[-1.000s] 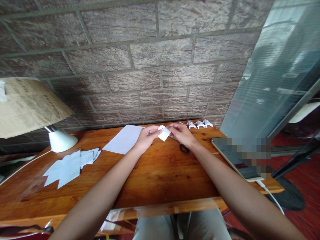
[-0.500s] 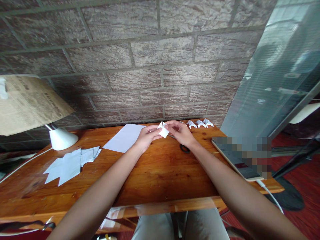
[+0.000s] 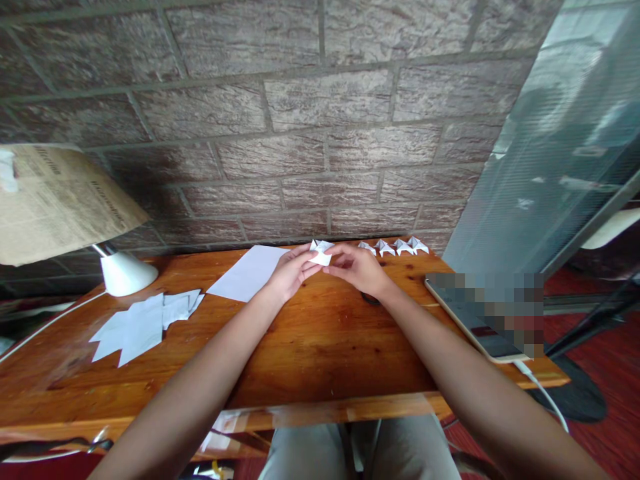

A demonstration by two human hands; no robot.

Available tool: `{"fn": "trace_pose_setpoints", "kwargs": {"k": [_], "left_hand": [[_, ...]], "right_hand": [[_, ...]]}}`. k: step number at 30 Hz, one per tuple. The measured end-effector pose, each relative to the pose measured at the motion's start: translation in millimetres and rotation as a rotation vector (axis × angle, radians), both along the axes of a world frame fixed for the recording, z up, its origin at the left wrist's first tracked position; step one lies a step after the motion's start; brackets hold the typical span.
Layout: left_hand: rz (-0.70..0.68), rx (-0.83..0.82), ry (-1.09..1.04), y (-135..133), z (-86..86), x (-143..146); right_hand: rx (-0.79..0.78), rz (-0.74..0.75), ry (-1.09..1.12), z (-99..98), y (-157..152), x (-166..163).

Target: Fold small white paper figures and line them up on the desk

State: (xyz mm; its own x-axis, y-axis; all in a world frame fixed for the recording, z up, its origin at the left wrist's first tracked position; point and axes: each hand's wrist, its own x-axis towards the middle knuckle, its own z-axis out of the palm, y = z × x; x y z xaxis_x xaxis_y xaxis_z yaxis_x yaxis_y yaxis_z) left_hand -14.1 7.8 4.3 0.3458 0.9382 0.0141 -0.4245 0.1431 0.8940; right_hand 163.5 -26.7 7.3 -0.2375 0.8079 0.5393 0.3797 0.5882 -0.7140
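A small piece of white folded paper (image 3: 321, 253) is held up near the back edge of the table. My left hand (image 3: 291, 272) pinches its left side, thumb on the near face and fingers behind. At the right side, my right hand (image 3: 362, 267) has curled fingers and thumb at the paper's edge and lower corner; the exact contact is hard to make out. Several folded white paper shapes (image 3: 385, 248) stand in a row just right of my right hand. A dark, rounded object (image 3: 370, 299) lies partly hidden under my right wrist.
A white sheet (image 3: 249, 273) lies left of my hands, and several loose paper pieces (image 3: 141, 331) overlap farther left. A lamp (image 3: 127, 275) with a newsprint shade stands at the back left. A tablet (image 3: 475, 320) with a white cable lies on the right of the wooden table (image 3: 330, 360).
The folded paper has turned from a diamond facing me to a flatter, tilted position. My right thumb has moved off its face to the lower corner. Another folded shape shows beside my right hand.
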Motion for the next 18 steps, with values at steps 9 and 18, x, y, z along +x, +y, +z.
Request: {"fn": "trace_pose_setpoints", "kwargs": {"k": [9, 18], "left_hand": [[-0.032, 0.034, 0.006, -2.7, 2.3, -0.2], [-0.053, 0.148, 0.029, -4.4, -1.1, 3.3]], "right_hand": [[0.01, -0.064, 0.028, 2.6, -1.7, -2.1], [-0.075, -0.121, 0.226, 0.3, 1.3, -5.6]]}}
